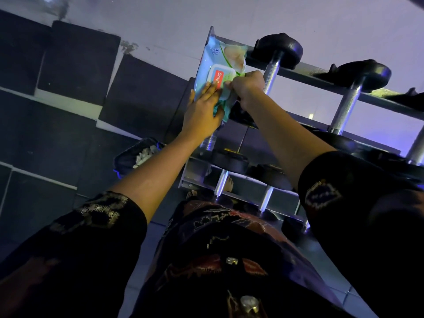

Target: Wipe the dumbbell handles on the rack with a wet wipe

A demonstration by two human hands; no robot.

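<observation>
A light blue wet wipe pack (220, 56) lies on the left end of the grey dumbbell rack (319, 71). My left hand (202, 109) rests on the pack with straight fingers, holding it down. At the pack's lid, my right hand (247, 86) is curled, its fingertips pinching a pale wet wipe (226, 88). Just right of that hand a dumbbell with a knurled silver handle (271, 72) and black ends sits on the top tier. A second dumbbell handle (346, 106) lies further right.
Lower tiers of the rack carry more black dumbbells (229, 161). A dark bin (128, 157) holding crumpled white material stands on the floor left of the rack. Dark floor mats (68, 65) cover the pale tiled floor beyond. My feet show under the rack.
</observation>
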